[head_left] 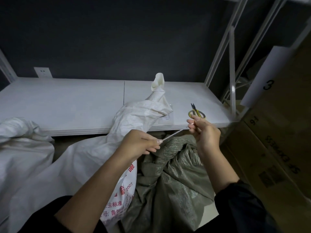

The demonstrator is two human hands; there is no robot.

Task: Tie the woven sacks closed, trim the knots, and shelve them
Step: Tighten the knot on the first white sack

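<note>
Fingers of our left hand (141, 143) and right hand (204, 132) pinched a thin white cord (172, 135) taut above the grey-green woven sack (175, 179); we judged even tension mattered most

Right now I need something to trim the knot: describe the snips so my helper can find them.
On the white shelf, near its right front edge, just beyond the right hand. The snips are small, with yellow handles and dark blades pointing at the wall.
</note>
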